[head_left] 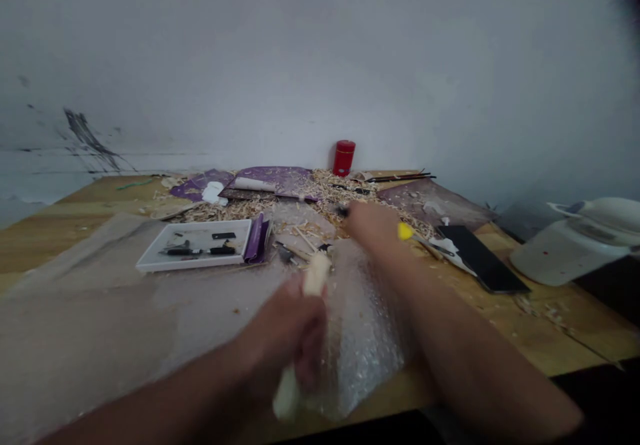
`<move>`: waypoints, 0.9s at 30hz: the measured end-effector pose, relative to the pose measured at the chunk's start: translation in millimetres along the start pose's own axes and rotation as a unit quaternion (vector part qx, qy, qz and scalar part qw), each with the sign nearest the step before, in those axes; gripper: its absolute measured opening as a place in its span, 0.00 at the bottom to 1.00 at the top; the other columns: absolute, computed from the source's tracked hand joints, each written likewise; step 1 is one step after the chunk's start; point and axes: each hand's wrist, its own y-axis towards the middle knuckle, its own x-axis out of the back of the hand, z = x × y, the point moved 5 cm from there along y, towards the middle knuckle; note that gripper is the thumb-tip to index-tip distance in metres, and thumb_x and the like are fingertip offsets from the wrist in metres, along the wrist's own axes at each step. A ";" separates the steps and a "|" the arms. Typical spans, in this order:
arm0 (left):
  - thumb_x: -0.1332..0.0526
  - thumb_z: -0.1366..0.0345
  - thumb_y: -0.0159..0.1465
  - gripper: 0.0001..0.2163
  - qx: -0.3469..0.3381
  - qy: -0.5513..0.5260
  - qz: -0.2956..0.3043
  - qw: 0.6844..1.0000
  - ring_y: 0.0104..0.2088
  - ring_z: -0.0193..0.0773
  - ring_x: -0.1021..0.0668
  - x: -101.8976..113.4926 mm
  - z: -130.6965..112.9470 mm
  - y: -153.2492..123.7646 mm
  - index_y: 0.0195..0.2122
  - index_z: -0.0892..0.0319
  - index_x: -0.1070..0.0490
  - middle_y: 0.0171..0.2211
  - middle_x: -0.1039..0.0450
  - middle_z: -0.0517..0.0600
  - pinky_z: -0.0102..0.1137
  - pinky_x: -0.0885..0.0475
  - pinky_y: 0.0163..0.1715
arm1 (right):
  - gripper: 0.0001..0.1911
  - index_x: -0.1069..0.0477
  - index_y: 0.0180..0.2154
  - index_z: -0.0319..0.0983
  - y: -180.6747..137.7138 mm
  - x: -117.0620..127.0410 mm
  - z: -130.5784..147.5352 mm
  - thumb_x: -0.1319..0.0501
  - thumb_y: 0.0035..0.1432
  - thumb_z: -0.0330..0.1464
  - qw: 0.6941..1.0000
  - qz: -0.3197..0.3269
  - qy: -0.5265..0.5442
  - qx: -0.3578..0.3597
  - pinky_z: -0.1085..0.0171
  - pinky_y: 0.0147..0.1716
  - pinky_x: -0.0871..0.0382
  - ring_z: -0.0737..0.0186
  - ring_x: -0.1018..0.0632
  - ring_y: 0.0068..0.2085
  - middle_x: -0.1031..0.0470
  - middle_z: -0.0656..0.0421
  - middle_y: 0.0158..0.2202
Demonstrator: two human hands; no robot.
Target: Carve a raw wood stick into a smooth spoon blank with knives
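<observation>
My left hand [295, 332] is wrapped around a pale wooden stick [316, 275]; one end sticks out above the fist and the other below. Farther forward, my right hand [370, 222] is over the wood shavings [325, 192], its fingers curled and blurred. A small dark object [342, 210] shows at its fingertips, too smeared to name. Beneath both hands lies a clear plastic sheet [367, 338]. Between them, several thin tools [290, 253] are scattered on the sheet.
A white tray [145, 262] with black-handled tools is at left. At right are a yellow-ended tool [405, 232], a black phone [480, 255] and a white lidded container [555, 255]. A red canister [344, 158] stands by the wall, purple sheets [285, 177] among the shavings.
</observation>
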 end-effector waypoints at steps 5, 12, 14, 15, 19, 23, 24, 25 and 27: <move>0.49 0.67 0.54 0.04 -0.044 0.025 -0.031 0.998 0.06 0.25 0.45 5.1 -1.8 3.9 0.25 0.57 0.46 0.08 0.47 0.37 0.22 0.44 0.08 | 0.16 0.29 0.34 0.42 5.0 6.0 -21.2 0.53 0.53 0.40 0.997 -0.070 0.014 -0.043 0.64 0.28 0.40 0.57 0.26 0.32 0.25 0.54 0.31; 0.50 0.57 0.57 0.09 -0.080 0.038 -0.041 0.995 0.07 0.27 0.42 18.1 -7.8 16.7 0.26 0.57 0.46 0.09 0.44 0.38 0.24 0.42 0.08 | 0.13 0.30 0.33 0.43 -28.9 5.3 36.7 0.51 0.51 0.37 0.988 -0.057 0.046 0.137 0.66 0.28 0.43 0.61 0.27 0.32 0.26 0.58 0.30; 0.50 0.56 0.56 0.10 -0.091 0.048 -0.052 0.993 0.07 0.27 0.42 20.3 -7.8 17.4 0.26 0.57 0.45 0.09 0.44 0.38 0.24 0.42 0.08 | 0.12 0.31 0.32 0.43 -32.5 6.2 39.2 0.50 0.50 0.37 0.985 -0.061 0.043 0.156 0.66 0.27 0.43 0.61 0.27 0.31 0.26 0.58 0.29; 0.50 0.55 0.56 0.10 -0.097 0.051 -0.056 0.992 0.07 0.27 0.41 21.0 -7.9 17.7 0.26 0.57 0.45 0.09 0.44 0.38 0.24 0.42 0.08 | 0.12 0.31 0.33 0.44 -33.6 6.5 39.8 0.50 0.50 0.37 0.983 -0.062 0.044 0.165 0.66 0.27 0.43 0.60 0.27 0.31 0.26 0.59 0.28; 0.51 0.56 0.57 0.11 -0.108 0.066 -0.062 0.990 0.07 0.27 0.41 23.1 -9.8 19.5 0.24 0.57 0.46 0.09 0.45 0.38 0.24 0.43 0.09 | 0.13 0.31 0.34 0.44 -38.5 3.6 47.2 0.51 0.51 0.38 0.978 -0.039 0.050 0.197 0.66 0.27 0.43 0.60 0.27 0.31 0.26 0.59 0.29; 0.51 0.57 0.58 0.12 -0.107 0.073 -0.055 0.990 0.06 0.26 0.43 21.4 -12.4 18.8 0.22 0.57 0.47 0.07 0.47 0.37 0.24 0.43 0.09 | 0.15 0.31 0.36 0.43 -39.9 -1.1 55.1 0.52 0.52 0.40 0.982 -0.011 0.032 0.186 0.66 0.27 0.43 0.61 0.27 0.32 0.26 0.57 0.31; 0.52 0.57 0.58 0.12 -0.110 0.071 -0.054 0.990 0.07 0.26 0.43 20.1 -12.7 17.4 0.22 0.57 0.47 0.08 0.48 0.37 0.24 0.42 0.09 | 0.15 0.31 0.36 0.43 -38.0 -1.7 54.5 0.52 0.53 0.40 0.983 -0.010 0.028 0.181 0.66 0.27 0.43 0.61 0.27 0.32 0.26 0.57 0.31; 0.52 0.57 0.58 0.12 -0.110 0.069 -0.055 0.990 0.07 0.26 0.44 18.6 -12.2 15.4 0.22 0.57 0.47 0.08 0.48 0.37 0.24 0.42 0.09 | 0.15 0.31 0.36 0.43 -34.7 -1.8 52.0 0.52 0.53 0.40 0.984 -0.013 0.026 0.178 0.66 0.28 0.43 0.61 0.27 0.33 0.26 0.57 0.31; 0.51 0.57 0.57 0.12 -0.101 0.079 -0.052 0.990 0.07 0.25 0.44 13.8 -9.3 10.0 0.22 0.57 0.46 0.08 0.48 0.37 0.24 0.42 0.09 | 0.15 0.31 0.36 0.44 -23.5 -2.4 38.6 0.52 0.53 0.39 0.988 -0.009 0.025 0.151 0.66 0.27 0.43 0.61 0.27 0.33 0.26 0.56 0.31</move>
